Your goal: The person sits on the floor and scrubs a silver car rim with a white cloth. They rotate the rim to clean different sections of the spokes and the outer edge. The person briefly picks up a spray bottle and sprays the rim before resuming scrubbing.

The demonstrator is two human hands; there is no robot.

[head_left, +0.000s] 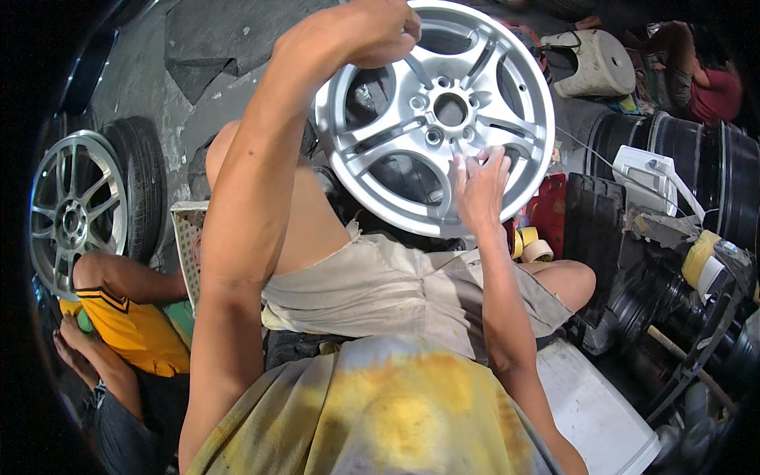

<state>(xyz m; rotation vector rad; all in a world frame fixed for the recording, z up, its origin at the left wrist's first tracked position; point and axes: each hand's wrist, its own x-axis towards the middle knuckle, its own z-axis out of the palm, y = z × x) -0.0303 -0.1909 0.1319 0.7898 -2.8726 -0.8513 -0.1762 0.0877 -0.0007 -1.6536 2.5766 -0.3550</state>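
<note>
A silver alloy wheel (450,215) with paired spokes faces up in front of my lap. My left hand (384,33) is at its far left edge, fingers curled over the rim; the fingertips are partly hidden. Close to the hub, my right hand (481,188) has its bent fingers on the near spoke. Greyish tips press together there, and anything small between them cannot be made out.
At left, a second alloy wheel (77,214) leans by a black tire (138,186), with a seated person (134,332) nearby. Masking tape rolls (537,249) lie right of the wheel. Further right are a white stool (598,65), black wheel barrels (673,142) and another person (708,91).
</note>
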